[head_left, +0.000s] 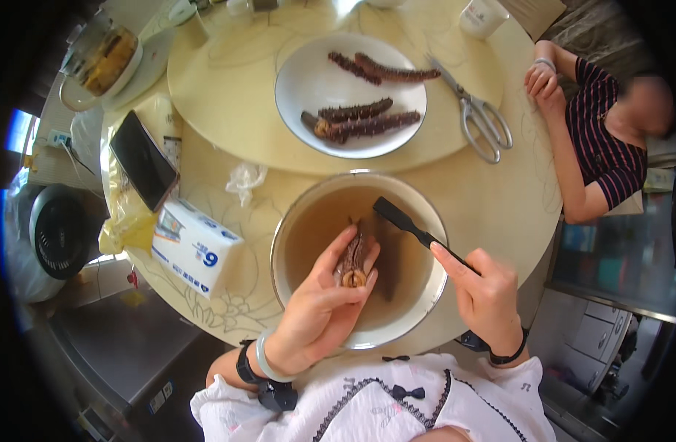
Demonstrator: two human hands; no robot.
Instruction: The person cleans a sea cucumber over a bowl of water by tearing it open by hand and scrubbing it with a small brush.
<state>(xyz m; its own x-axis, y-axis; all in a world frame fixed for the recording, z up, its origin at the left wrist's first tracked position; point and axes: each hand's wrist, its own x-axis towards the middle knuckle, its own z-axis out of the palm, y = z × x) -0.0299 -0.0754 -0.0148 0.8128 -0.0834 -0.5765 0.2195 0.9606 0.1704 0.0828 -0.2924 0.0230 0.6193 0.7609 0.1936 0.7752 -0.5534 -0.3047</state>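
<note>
A dark brown, bumpy, elongated sea cucumber point(352, 254) is grasped in the left hand point(319, 302), between thumb and fingers; its pale, ring-shaped end is turned toward the wearer. The grip is positioned above a round, cream-coloured basin with a dark rim line point(420, 309), in which cloudy brownish water point(308, 221) is contained. A slim black tool with a flat, widened head point(404, 219) is grasped by its handle in the right hand point(487, 283), with the index finger laid along it. The tool head is held just beyond and to the right of the left-hand grip, apart from the sea cucumber.

Directly beyond both grips, a white, round, dark-rimmed bowl point(297, 92) is placed on a raised pale-yellow disc point(220, 110); four dark, spiny sea cucumbers point(375, 129) are held in it. Grey metal scissors point(467, 103) are laid beyond the right-hand grip. To the left of the left-hand grip, a white-and-blue rectangular package point(191, 254) is located, with a black flat-screened device point(143, 160) just beyond it.
</note>
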